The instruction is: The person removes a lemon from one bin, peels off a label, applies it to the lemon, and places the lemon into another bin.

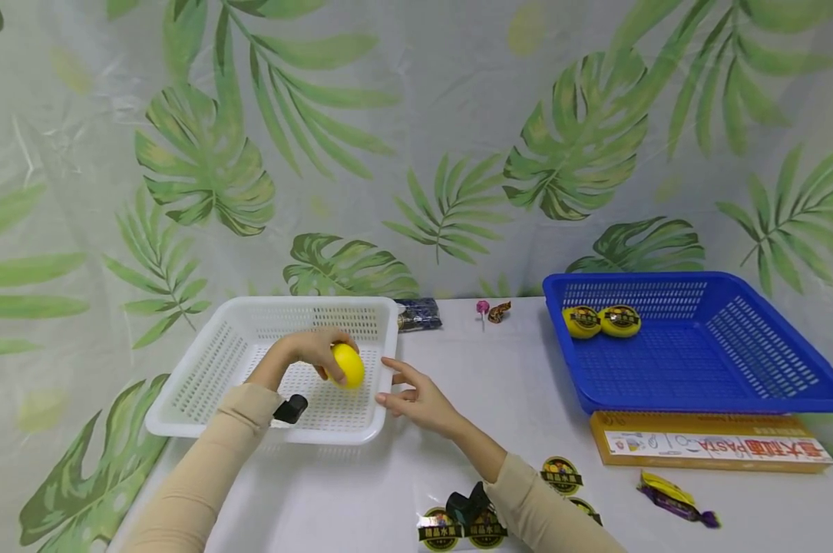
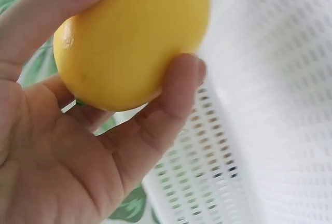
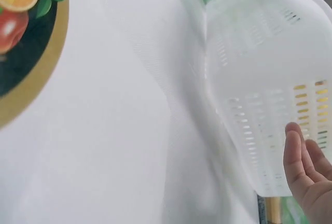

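My left hand grips a yellow lemon over the inside of the white basket. In the left wrist view the lemon sits between thumb and curled fingers, with the basket's mesh behind it. My right hand hovers just right of the basket's front corner, fingers loosely spread and holding nothing. Only its fingertips show in the right wrist view, next to the basket wall.
A blue basket at right holds two stickered lemons. A flat pasta box lies before it, with a wrapped candy. Round fruit stickers lie near my right sleeve. A dark packet and lollipop lie at the back.
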`<action>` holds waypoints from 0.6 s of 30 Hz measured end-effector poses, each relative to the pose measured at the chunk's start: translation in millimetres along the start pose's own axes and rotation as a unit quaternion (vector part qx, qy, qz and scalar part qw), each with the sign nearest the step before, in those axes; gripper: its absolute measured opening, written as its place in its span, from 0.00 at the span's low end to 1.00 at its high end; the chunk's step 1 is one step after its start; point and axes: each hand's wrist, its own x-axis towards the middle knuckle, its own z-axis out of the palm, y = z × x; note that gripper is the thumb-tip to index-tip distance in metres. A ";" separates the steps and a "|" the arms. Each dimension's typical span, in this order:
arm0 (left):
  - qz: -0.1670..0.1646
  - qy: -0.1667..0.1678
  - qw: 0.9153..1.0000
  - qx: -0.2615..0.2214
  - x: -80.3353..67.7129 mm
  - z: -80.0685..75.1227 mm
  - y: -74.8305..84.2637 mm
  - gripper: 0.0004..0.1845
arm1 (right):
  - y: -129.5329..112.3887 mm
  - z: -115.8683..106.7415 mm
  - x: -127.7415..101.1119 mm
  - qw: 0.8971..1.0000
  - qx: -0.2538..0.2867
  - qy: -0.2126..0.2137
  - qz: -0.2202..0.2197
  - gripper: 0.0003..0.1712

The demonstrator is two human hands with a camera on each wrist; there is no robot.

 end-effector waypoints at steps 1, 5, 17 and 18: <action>0.020 0.022 1.000 -0.007 -4.2 -1.5 0.9 0.30 | 0.6 -1.2 -0.7 1.000 0.004 -0.002 0.000 0.36; 0.098 0.111 0.988 -0.039 -18.2 -1.7 0.6 0.30 | 10.7 -11.4 -5.9 1.000 0.010 0.002 0.000 0.36; 0.157 0.219 0.941 -0.203 -45.5 55.3 8.3 0.32 | 43.0 -65.9 -70.9 0.992 -0.121 0.036 0.013 0.38; 0.158 0.221 0.939 -0.209 -46.5 60.8 11.4 0.33 | 42.3 -70.5 -78.4 0.991 -0.130 0.038 0.016 0.39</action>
